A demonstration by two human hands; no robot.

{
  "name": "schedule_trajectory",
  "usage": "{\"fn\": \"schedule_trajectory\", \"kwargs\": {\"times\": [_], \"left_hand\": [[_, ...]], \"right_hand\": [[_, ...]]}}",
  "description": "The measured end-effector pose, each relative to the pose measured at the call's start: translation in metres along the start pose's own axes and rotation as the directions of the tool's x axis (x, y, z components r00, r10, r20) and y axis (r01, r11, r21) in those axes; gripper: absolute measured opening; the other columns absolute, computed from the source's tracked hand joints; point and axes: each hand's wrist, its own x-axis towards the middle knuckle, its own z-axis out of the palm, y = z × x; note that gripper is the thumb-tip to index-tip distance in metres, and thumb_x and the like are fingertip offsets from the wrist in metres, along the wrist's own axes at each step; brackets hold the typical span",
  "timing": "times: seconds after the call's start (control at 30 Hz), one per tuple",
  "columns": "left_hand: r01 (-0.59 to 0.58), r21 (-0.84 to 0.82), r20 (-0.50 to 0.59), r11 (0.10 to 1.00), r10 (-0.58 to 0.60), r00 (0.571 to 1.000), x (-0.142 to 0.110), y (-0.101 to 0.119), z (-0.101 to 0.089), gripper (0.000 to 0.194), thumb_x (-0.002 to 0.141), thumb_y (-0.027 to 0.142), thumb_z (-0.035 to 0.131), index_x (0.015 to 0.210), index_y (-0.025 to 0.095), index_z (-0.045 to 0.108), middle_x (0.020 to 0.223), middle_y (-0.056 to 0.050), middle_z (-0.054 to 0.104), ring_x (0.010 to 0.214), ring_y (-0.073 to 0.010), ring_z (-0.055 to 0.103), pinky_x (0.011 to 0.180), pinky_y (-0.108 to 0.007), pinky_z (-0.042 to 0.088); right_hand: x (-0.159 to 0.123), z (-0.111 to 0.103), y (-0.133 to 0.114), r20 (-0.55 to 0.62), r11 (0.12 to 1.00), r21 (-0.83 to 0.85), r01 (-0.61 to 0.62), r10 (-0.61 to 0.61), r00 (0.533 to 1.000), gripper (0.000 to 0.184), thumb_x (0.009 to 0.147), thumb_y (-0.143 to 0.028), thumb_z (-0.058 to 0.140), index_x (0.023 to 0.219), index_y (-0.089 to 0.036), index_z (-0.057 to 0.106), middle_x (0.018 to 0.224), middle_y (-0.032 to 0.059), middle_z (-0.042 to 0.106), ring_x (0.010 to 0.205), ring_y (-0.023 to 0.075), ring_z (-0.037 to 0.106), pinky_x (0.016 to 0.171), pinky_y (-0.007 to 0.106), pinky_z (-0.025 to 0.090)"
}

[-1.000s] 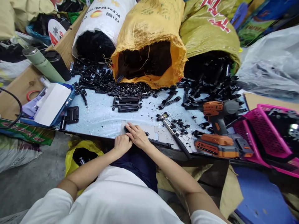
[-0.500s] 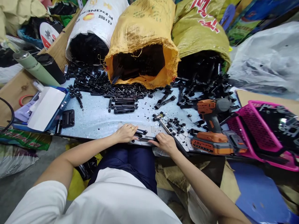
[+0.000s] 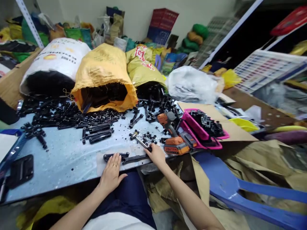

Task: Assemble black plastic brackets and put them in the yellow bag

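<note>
At the front edge of the table, my left hand (image 3: 112, 174) lies with its fingers stretched out on a long black plastic part (image 3: 124, 154). Part of that piece is hidden under the fingers. My right hand (image 3: 156, 156) is closed round the black handle of a small hammer (image 3: 141, 141), whose metal head points away to the left. Beneath the black part is a grey plate (image 3: 102, 164), and a dark bar (image 3: 135, 158) runs along it between my hands. Small black pieces and pins (image 3: 150, 138) lie beside the hammer.
An orange cordless drill (image 3: 176, 143) stands right of the hammer, by a pink basket (image 3: 192, 127) of black parts. A yellow sack (image 3: 103, 70), a white sack (image 3: 57, 60) and an olive sack (image 3: 146, 75) spill black parts along the back. A blue chair (image 3: 220, 179) stands at right.
The view has swung up and to the right. My right hand has let go of the bar and moved to the hammer's handle. My left hand has flattened out onto the black part.
</note>
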Motion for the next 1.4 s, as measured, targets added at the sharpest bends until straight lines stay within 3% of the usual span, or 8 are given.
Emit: {"fn": "schedule_trajectory", "kwargs": {"times": [0.3, 0.53, 0.67, 0.77, 0.87, 1.13, 1.3, 1.4], "left_hand": [[0.004, -0.013, -0.021, 1.0, -0.005, 1.0, -0.004, -0.003, 0.006, 0.072, 0.087, 0.052, 0.041, 0.141, 0.006, 0.029, 0.145, -0.019, 0.031, 0.136, -0.0302, 0.027, 0.109, -0.045, 0.03], [0.028, -0.079, 0.087, 0.997, -0.021, 0.996, -0.005, -0.006, -0.001, 0.082, 0.085, 0.058, 0.043, 0.14, 0.0, 0.027, 0.147, -0.023, 0.024, 0.139, -0.0308, 0.014, 0.112, -0.045, 0.02], [0.034, -0.085, 0.098, 0.996, -0.026, 0.995, -0.007, -0.009, 0.0, 0.083, 0.085, 0.059, 0.042, 0.14, -0.001, 0.026, 0.148, -0.022, 0.023, 0.14, -0.0298, 0.012, 0.113, -0.043, 0.016], [0.031, -0.079, 0.093, 0.996, -0.023, 0.995, -0.009, -0.008, 0.001, 0.084, 0.085, 0.062, 0.039, 0.14, 0.0, 0.026, 0.148, -0.022, 0.023, 0.14, -0.0299, 0.013, 0.113, -0.042, 0.016], [0.016, -0.058, 0.092, 0.998, -0.011, 0.996, -0.01, -0.007, 0.0, 0.085, 0.084, 0.063, 0.039, 0.139, 0.0, 0.027, 0.147, -0.022, 0.024, 0.14, -0.0302, 0.014, 0.113, -0.042, 0.017], [-0.136, 0.086, 0.136, 0.987, 0.123, 0.983, 0.018, -0.032, -0.013, 0.046, 0.095, 0.034, 0.033, 0.128, 0.004, 0.044, 0.131, -0.02, 0.05, 0.119, -0.027, 0.048, 0.099, -0.041, 0.032], [-0.203, 0.1, 0.207, 0.974, 0.179, 0.962, 0.04, -0.042, -0.018, 0.06, 0.09, 0.049, 0.041, 0.127, 0.002, 0.045, 0.106, -0.018, 0.061, 0.095, -0.0261, 0.057, 0.075, -0.034, 0.042], [-0.133, 0.072, 0.238, 0.988, 0.113, 0.965, 0.051, -0.045, -0.022, 0.052, 0.09, 0.051, 0.04, 0.103, 0.005, 0.06, 0.087, -0.015, 0.064, 0.084, -0.0239, 0.059, 0.067, -0.031, 0.043]], "right_hand": [[0.015, -0.025, -0.02, 0.125, 0.999, 0.033, -0.034, 0.029, 0.992, 0.023, 0.093, -0.034, 0.04, 0.094, -0.017, 0.056, 0.089, 0.0091, 0.064, 0.067, 0.0155, 0.062, 0.055, 0.023, 0.038], [-0.014, -0.073, -0.085, 0.251, 0.858, 0.466, 0.216, -0.362, 0.898, 0.045, 0.096, -0.047, 0.022, 0.075, -0.02, 0.051, 0.051, -0.0008, 0.053, 0.047, 0.0139, 0.053, 0.051, 0.023, 0.035], [-0.047, -0.095, -0.12, 0.095, 0.89, 0.323, 0.321, -0.368, 0.925, 0.044, 0.097, -0.045, 0.019, 0.081, -0.019, 0.051, 0.062, 0.0039, 0.058, 0.053, 0.0162, 0.055, 0.051, 0.025, 0.03], [-0.067, -0.09, -0.131, 0.259, 0.931, 0.14, 0.337, -0.364, 0.895, 0.042, 0.097, -0.043, 0.021, 0.084, -0.018, 0.052, 0.063, 0.005, 0.06, 0.049, 0.0168, 0.054, 0.049, 0.026, 0.022], [-0.065, -0.08, -0.123, 0.372, 0.94, 0.067, 0.333, -0.334, 0.866, 0.041, 0.097, -0.043, 0.021, 0.088, -0.018, 0.052, 0.061, 0.004, 0.06, 0.049, 0.0166, 0.053, 0.049, 0.026, 0.019], [0.014, -0.04, -0.044, 0.097, 0.972, -0.081, 0.222, -0.214, 0.972, 0.048, 0.095, -0.047, 0.025, 0.096, -0.013, 0.059, 0.081, 0.0123, 0.064, 0.071, 0.0212, 0.057, 0.06, 0.028, 0.03], [0.005, 0.003, -0.043, -0.077, 0.716, -0.067, 0.695, -0.698, 0.712, 0.054, 0.087, -0.061, 0.038, 0.093, -0.013, 0.062, 0.09, 0.013, 0.064, 0.085, 0.0224, 0.056, 0.073, 0.031, 0.034], [0.001, 0.015, -0.051, -0.082, 0.667, -0.051, 0.743, -0.744, 0.663, 0.059, 0.085, -0.066, 0.035, 0.065, -0.015, 0.058, 0.063, 0.0076, 0.058, 0.063, 0.017, 0.052, 0.059, 0.028, 0.03]]}}
